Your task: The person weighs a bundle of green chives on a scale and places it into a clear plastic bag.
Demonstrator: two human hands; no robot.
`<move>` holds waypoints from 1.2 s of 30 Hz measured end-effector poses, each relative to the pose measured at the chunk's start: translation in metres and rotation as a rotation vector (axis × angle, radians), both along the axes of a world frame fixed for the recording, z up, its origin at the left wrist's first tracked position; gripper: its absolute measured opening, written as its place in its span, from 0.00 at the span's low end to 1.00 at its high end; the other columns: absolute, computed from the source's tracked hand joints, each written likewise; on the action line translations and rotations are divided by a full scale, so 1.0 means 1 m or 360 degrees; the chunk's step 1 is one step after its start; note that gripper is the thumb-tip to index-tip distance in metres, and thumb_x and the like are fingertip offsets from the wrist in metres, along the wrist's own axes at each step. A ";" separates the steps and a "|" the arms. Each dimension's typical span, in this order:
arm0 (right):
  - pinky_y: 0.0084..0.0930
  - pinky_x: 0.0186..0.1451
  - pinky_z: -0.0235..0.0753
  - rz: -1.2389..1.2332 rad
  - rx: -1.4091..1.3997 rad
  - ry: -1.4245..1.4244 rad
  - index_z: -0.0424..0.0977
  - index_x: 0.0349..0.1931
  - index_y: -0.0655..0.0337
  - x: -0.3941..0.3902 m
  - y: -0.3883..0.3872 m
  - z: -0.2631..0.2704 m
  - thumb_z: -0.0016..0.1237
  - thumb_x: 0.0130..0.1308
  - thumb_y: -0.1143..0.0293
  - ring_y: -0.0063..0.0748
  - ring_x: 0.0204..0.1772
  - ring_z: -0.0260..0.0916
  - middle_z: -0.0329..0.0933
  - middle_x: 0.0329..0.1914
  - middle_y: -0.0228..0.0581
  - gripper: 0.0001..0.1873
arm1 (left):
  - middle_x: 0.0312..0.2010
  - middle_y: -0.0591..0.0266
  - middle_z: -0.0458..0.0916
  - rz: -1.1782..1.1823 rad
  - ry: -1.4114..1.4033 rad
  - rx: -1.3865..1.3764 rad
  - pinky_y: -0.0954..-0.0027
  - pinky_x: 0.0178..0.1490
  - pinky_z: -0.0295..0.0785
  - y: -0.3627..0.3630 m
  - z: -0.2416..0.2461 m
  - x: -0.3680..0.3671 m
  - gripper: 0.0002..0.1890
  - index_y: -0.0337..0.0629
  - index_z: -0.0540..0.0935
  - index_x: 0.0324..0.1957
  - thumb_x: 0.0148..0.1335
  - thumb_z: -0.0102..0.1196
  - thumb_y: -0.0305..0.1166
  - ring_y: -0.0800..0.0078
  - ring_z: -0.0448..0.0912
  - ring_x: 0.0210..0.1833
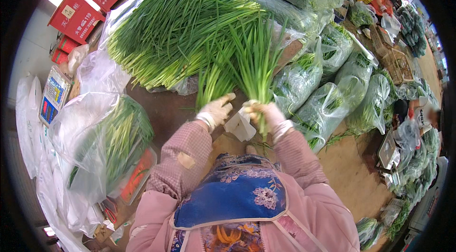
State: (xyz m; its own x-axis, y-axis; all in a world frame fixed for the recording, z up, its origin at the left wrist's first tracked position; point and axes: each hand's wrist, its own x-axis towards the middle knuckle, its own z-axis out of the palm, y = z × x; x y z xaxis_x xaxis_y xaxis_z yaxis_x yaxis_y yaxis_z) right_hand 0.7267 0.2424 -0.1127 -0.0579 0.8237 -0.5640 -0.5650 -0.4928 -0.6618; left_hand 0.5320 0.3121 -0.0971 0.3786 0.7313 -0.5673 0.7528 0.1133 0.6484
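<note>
My right hand (pixel 265 113), in a pale glove, grips a bunch of garlic chives (pixel 257 70) near its lower stems. The leaves fan upward, and some stem ends hang below my fist. My left hand (pixel 215 111), also gloved, is at the lower ends of a smaller clump of chives (pixel 213 86). Its fingers are apart, and I see nothing gripped in it. Beyond both hands a large heap of chives (pixel 178 31) lies on the brown table (pixel 156 106). A white piece of paper or plastic (pixel 240 125) is between my hands, at the table's near edge.
A clear bag of chives (pixel 117 138) stands at left, beside a digital scale (pixel 55 95) and red fire-extinguisher boxes (pixel 80 17). Red-handled scissors (pixel 109 211) lie lower left. Bagged greens (pixel 320 109) crowd the right side. Another person (pixel 420 113) is at far right.
</note>
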 end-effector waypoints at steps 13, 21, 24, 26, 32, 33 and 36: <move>0.09 0.17 0.65 -0.0445 0.0760 0.1058 0.57 0.62 0.72 0.089 -0.006 0.061 0.40 0.71 0.64 0.11 0.18 0.61 0.72 0.25 0.25 0.25 | 0.25 0.69 0.75 0.0949 -0.0815 -0.0482 0.81 0.20 0.62 0.043 -0.016 -0.064 0.22 0.45 0.67 0.62 0.66 0.45 0.29 0.81 0.70 0.21; 0.08 0.20 0.62 -0.0769 0.1348 -0.0099 0.61 0.62 0.66 0.104 -0.001 0.136 0.42 0.71 0.60 0.11 0.20 0.61 0.73 0.26 0.27 0.25 | 0.38 0.61 0.82 0.0361 -0.0923 -0.0365 0.75 0.41 0.75 0.002 0.033 -0.072 0.23 0.43 0.70 0.60 0.69 0.46 0.43 0.75 0.81 0.37; 0.12 0.22 0.63 -0.0728 0.0617 -0.1065 0.68 0.53 0.65 0.054 0.011 0.134 0.46 0.68 0.59 0.14 0.22 0.62 0.72 0.26 0.27 0.21 | 0.45 0.58 0.80 0.0286 -0.1083 -0.0381 0.73 0.51 0.72 -0.024 0.058 -0.041 0.26 0.41 0.65 0.64 0.68 0.49 0.42 0.74 0.78 0.47; 0.16 0.24 0.68 -0.0442 0.0536 -0.1141 0.68 0.45 0.63 0.042 0.021 0.047 0.48 0.66 0.59 0.18 0.23 0.66 0.73 0.27 0.31 0.17 | 0.55 0.52 0.73 0.0377 -0.1202 -0.0386 0.69 0.61 0.66 -0.041 0.051 -0.012 0.35 0.40 0.57 0.68 0.64 0.55 0.41 0.69 0.72 0.58; 0.36 0.44 0.77 0.1548 0.1017 -0.2213 0.66 0.55 0.74 -0.062 -0.037 -0.054 0.49 0.58 0.50 0.49 0.42 0.78 0.78 0.38 0.58 0.35 | 0.44 0.58 0.79 0.0823 -0.1494 -0.0588 0.69 0.46 0.75 -0.072 -0.017 0.025 0.22 0.36 0.73 0.51 0.56 0.64 0.31 0.71 0.78 0.43; 0.36 0.44 0.77 0.1483 0.0784 -0.2030 0.67 0.55 0.72 -0.065 -0.037 -0.015 0.50 0.57 0.48 0.49 0.41 0.78 0.79 0.38 0.56 0.35 | 0.42 0.58 0.80 0.0944 -0.1493 -0.0695 0.69 0.46 0.75 -0.071 -0.019 0.017 0.19 0.36 0.74 0.48 0.57 0.63 0.31 0.71 0.78 0.41; 0.32 0.43 0.78 0.1194 0.0632 -0.1437 0.70 0.53 0.70 -0.053 -0.041 0.031 0.51 0.58 0.47 0.43 0.37 0.79 0.80 0.36 0.51 0.34 | 0.34 0.59 0.81 0.1032 -0.1573 -0.1033 0.71 0.42 0.76 -0.062 -0.010 -0.006 0.10 0.37 0.79 0.41 0.60 0.58 0.32 0.70 0.80 0.35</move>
